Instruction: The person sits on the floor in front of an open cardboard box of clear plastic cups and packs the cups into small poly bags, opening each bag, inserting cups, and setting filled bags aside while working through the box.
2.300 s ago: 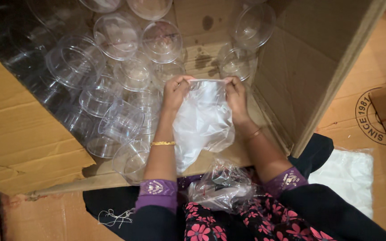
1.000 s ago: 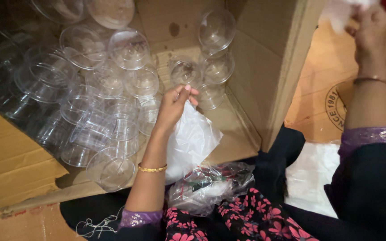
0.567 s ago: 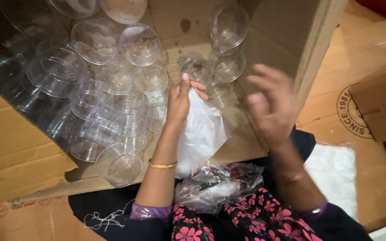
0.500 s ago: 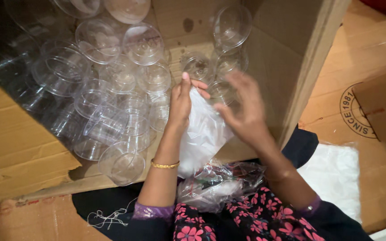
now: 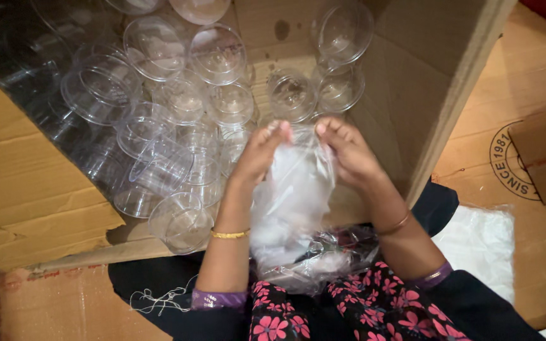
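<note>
Since the earlier frame, the right hand (image 5: 347, 153) has returned from the side to rejoin the left hand (image 5: 261, 151) at the clear plastic bag (image 5: 292, 202). Fingers of both pinch its top edge, held over the lap before the cardboard box (image 5: 412, 95) of clear cups (image 5: 181, 221). Judged step: opening the bag mouth; spreading it needs opposed pulls.

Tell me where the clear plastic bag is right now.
In the head view, the clear plastic bag hangs centre frame, pinched at its top between the left hand and right hand, just in front of the clear plastic cups in the cardboard box.
</note>
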Demonstrator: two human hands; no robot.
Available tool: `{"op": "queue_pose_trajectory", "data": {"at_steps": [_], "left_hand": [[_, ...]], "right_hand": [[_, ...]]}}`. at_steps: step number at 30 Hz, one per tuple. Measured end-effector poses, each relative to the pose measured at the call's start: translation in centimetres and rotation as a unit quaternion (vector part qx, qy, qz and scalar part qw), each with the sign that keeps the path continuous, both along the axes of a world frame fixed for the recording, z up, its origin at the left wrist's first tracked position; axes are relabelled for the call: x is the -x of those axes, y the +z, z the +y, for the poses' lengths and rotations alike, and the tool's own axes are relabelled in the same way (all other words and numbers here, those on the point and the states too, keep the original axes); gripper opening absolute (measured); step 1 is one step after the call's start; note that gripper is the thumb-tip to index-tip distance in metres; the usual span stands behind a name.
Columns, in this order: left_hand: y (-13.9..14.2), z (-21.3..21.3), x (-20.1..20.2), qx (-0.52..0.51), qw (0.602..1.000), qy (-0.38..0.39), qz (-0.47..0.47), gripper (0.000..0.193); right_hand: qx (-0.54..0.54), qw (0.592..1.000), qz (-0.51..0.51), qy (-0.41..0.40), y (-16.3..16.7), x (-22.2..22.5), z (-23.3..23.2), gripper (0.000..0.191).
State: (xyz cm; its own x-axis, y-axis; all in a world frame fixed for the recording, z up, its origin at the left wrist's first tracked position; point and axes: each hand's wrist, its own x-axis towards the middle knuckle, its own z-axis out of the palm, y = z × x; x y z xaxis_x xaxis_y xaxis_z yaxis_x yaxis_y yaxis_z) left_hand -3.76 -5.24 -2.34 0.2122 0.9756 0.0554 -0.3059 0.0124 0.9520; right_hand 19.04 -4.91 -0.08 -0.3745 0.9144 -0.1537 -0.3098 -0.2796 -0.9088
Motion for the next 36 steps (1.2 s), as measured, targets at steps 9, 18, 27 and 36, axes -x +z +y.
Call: {"op": "queue_pose_trajectory", "data": {"at_steps": [9,18,27,36], "left_hand": [[-0.2,0.8,2.8,0.03,0.987,-0.046,-0.149,0.026],[-2.3,8.4,3.3,-0.159,0.805,0.253,0.512,0.027],[-2.7,6.9,0.9,-0.157,0.878,0.246,0.38,0.028],[-5.9,5.5,2.7,-0.11,0.929,0.29,0.202,0.017]], "right_hand": [[0.028,0.959,0.278,-0.038,1.3,-3.7,1.7,0.036],[-0.413,0.812,-0.394,-0.121,-1.9,1.4,13.2,0.017],[-0.441,0.73,-0.454,-0.259,-3.6,2.0,6.4,0.022],[-0.051,0.95,-0.157,-0.264,-8.6,5.3,6.4,0.017]]}}
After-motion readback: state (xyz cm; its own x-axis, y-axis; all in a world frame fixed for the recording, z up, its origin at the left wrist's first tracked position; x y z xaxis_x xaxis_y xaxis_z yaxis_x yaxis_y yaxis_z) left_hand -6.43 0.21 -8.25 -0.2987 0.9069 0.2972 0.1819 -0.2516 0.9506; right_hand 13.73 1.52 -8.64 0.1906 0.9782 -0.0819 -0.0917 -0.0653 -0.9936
